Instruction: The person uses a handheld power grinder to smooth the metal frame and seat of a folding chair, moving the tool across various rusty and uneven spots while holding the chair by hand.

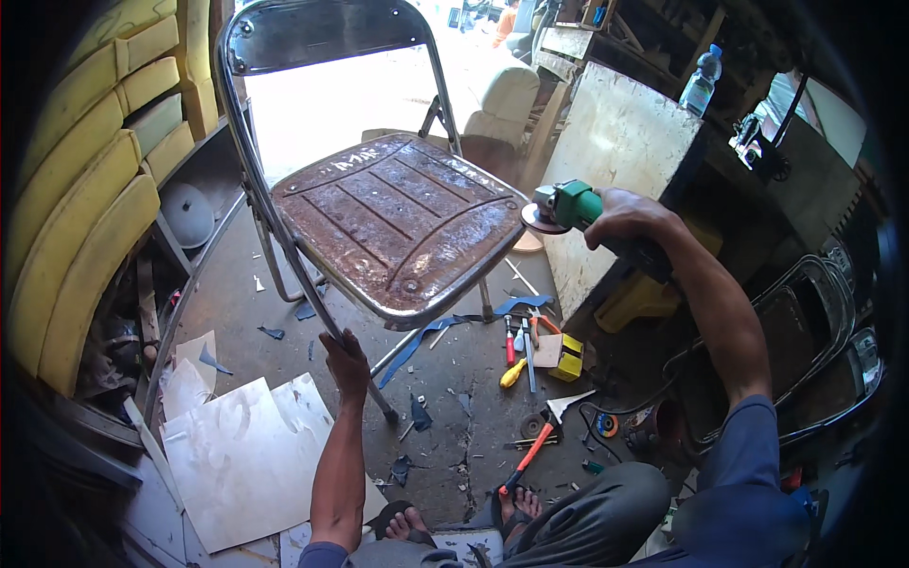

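A metal folding chair point(398, 218) with a rusty brown seat stands unfolded in front of me, its dark backrest point(327, 38) at the far left. My left hand point(347, 363) is closed round one of its legs, low on the near side. In my right hand point(632, 222) is a green angle grinder point(576, 204), gripped by its body. The grinder's disc point(545, 219) sits at the right edge of the seat; whether it touches the metal or spins, I cannot tell.
Screwdrivers point(511, 343), a yellow box point(567, 358) and an orange-handled hammer point(530, 454) lie on the floor. White sheets point(251, 454) lie at left, below stacked yellow foam pads point(85, 237). Folded chair frames point(805, 331) lean at right. A bottle point(701, 83) stands on a board.
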Motion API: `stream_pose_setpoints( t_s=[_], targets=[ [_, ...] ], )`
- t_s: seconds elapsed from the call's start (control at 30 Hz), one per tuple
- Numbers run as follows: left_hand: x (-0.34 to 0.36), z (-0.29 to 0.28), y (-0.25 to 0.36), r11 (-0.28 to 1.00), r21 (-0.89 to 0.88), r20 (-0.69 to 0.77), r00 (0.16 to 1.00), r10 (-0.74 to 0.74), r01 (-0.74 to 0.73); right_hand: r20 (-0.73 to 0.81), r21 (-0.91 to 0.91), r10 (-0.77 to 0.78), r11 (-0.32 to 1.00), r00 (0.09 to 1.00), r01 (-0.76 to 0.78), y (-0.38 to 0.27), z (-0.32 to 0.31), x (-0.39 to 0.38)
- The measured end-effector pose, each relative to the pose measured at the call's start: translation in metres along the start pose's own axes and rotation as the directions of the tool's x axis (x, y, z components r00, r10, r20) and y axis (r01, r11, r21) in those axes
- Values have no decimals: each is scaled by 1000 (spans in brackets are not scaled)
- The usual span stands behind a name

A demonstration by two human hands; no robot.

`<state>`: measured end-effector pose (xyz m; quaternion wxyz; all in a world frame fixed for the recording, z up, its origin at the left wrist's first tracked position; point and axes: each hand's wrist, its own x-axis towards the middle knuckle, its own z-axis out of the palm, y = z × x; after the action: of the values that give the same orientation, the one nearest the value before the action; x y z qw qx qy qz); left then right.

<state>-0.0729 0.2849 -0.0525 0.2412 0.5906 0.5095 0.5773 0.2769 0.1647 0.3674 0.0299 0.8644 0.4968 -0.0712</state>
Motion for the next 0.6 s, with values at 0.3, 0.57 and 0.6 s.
stream_pose_setpoints(
  t_s=[0.3,0.57,0.6],
  targets=[
    [0,1,2,999,6,22,999,-49,48,-113,-32,93,995,989,-97,-8,3,1],
    [-1,4,-4,998,7,27,998,-56,56,-119,-133,137,979,983,-152,-23,5,18],
    [0,3,-5,998,9,29,998,-63,63,-127,-130,137,980,982,-153,-27,5,18]
  ],
)
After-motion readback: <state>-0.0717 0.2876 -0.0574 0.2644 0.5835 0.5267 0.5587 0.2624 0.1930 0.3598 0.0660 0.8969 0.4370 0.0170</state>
